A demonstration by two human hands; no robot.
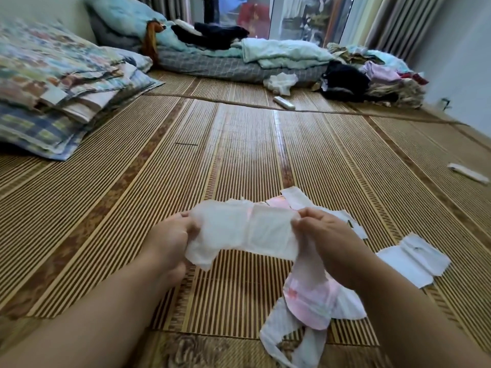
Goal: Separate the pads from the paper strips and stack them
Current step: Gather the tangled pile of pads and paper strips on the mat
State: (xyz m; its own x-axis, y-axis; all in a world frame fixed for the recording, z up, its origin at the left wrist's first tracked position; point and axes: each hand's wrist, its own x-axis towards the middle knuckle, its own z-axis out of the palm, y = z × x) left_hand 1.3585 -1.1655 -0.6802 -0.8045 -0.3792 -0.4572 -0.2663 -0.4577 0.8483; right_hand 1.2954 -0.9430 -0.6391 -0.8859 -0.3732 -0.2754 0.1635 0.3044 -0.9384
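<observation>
A white pad [247,232] is stretched flat between both hands above the bamboo mat. My left hand [170,240] pinches its left end and my right hand [326,240] pinches its right end. From under my right hand a thin white paper strip [309,264] hangs down toward a pink-and-white wrapper [310,301] lying on the mat. More white strips [287,338] trail below it. Behind the held pad lie a pinkish piece [276,203] and a white paper piece [295,197]. An unfolded white piece [414,258] lies to the right.
The woven bamboo mat [239,144] covers the floor. Folded quilts [58,83] are stacked at the left. Bedding [239,62] and a clothes pile [372,75] line the far side. A white remote-like bar [284,103] and a white strip [469,172] lie on the mat.
</observation>
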